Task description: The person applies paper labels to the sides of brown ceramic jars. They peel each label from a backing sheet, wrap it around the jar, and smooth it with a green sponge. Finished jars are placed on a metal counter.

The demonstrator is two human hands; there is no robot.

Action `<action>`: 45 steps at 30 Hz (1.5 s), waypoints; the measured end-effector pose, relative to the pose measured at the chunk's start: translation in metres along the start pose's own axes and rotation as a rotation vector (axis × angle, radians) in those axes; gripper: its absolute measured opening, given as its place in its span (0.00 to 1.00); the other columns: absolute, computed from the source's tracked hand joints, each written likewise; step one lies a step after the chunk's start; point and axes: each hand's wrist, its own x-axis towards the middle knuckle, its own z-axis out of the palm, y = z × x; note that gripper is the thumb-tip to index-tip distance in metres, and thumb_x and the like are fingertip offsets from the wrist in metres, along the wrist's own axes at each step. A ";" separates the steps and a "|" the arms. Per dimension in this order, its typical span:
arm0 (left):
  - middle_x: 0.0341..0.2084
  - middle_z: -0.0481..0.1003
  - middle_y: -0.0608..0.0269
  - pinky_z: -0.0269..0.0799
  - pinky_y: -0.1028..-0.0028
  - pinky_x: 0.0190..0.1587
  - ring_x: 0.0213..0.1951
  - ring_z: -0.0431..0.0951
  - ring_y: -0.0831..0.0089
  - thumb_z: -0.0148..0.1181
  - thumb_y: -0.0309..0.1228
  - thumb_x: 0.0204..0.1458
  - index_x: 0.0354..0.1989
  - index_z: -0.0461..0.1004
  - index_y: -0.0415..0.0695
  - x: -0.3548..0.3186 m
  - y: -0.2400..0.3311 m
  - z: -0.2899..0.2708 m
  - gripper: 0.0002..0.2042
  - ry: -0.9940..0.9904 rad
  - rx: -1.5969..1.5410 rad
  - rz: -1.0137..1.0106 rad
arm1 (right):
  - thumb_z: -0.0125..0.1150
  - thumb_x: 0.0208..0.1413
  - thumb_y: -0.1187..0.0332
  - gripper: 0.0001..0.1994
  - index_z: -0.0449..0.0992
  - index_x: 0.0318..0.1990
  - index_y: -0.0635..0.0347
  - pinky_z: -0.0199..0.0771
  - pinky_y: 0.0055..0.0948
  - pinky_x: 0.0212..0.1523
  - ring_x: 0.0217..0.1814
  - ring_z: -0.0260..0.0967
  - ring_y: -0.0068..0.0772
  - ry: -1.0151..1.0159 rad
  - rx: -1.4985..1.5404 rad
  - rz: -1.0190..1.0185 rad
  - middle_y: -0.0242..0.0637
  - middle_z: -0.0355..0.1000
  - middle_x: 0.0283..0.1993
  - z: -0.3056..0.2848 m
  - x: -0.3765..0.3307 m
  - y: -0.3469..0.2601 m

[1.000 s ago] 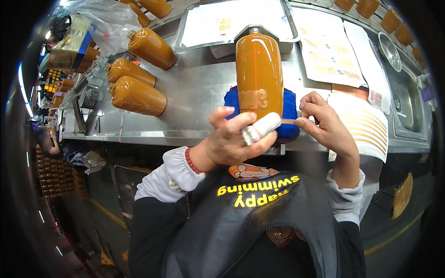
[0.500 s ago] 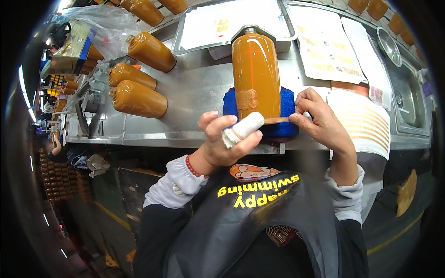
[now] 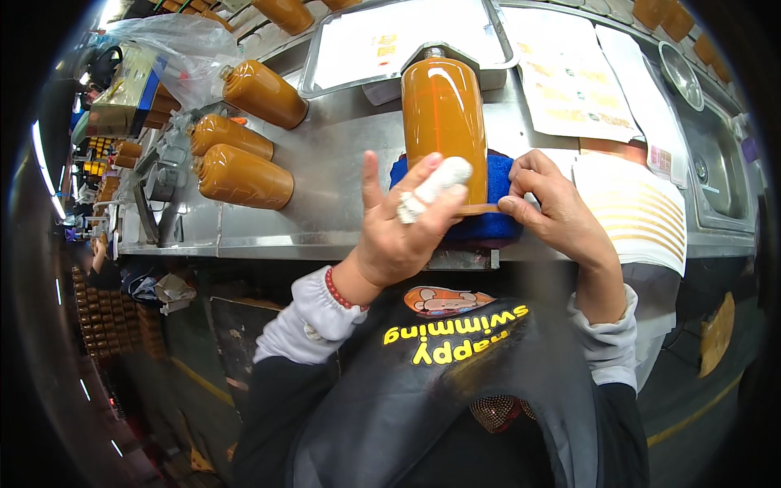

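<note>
An amber-brown glossy bottle (image 3: pixel 443 106) lies on its side, neck pointing away from me, its base end on a blue towel (image 3: pixel 499 180). My left hand (image 3: pixel 403 228) is over the lower part of the bottle with fingers spread. A white cloth wrap (image 3: pixel 439 185) appears to cover one of its fingers and lies against the bottle. Along the bottle's base edge runs a thin orange-tan strip (image 3: pixel 478 209). My right hand (image 3: pixel 551 199) pinches the strip's right end between thumb and forefinger. The left hand hides the patch on the bottle's side.
Three similar bottles (image 3: pixel 244 176) lie at left on the steel table (image 3: pixel 342 163). A metal tray (image 3: pixel 313 69) with a white sheet stands behind. Printed sheets (image 3: pixel 569 73) and a sheet of tan strips (image 3: pixel 639 220) lie at right, beside a sink (image 3: pixel 724 179).
My left hand has moved up and right onto the bottle, covering the patch on its side, with its fingers spread more. My right hand keeps its pinch, shifted slightly left.
</note>
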 end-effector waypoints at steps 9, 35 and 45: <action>0.58 0.75 0.45 0.29 0.42 0.75 0.65 0.71 0.45 0.65 0.30 0.59 0.68 0.60 0.41 -0.014 0.005 0.004 0.30 0.044 -0.150 -0.241 | 0.68 0.55 0.71 0.10 0.71 0.35 0.64 0.70 0.33 0.50 0.50 0.67 0.40 0.133 -0.023 -0.106 0.40 0.65 0.44 0.004 -0.005 0.005; 0.65 0.62 0.43 0.42 0.49 0.72 0.70 0.53 0.42 0.66 0.34 0.51 0.69 0.56 0.37 0.017 0.014 0.004 0.38 -0.039 -0.238 -0.344 | 0.74 0.42 0.79 0.35 0.71 0.63 0.64 0.72 0.42 0.57 0.57 0.68 0.51 0.442 -0.162 -0.353 0.48 0.68 0.54 0.052 -0.008 0.005; 0.62 0.65 0.47 0.37 0.45 0.72 0.68 0.56 0.43 0.65 0.36 0.52 0.68 0.57 0.35 0.017 0.017 0.011 0.36 0.027 -0.306 -0.374 | 0.73 0.41 0.80 0.36 0.70 0.64 0.65 0.71 0.42 0.58 0.57 0.67 0.52 0.433 -0.162 -0.352 0.48 0.68 0.54 0.053 -0.007 0.005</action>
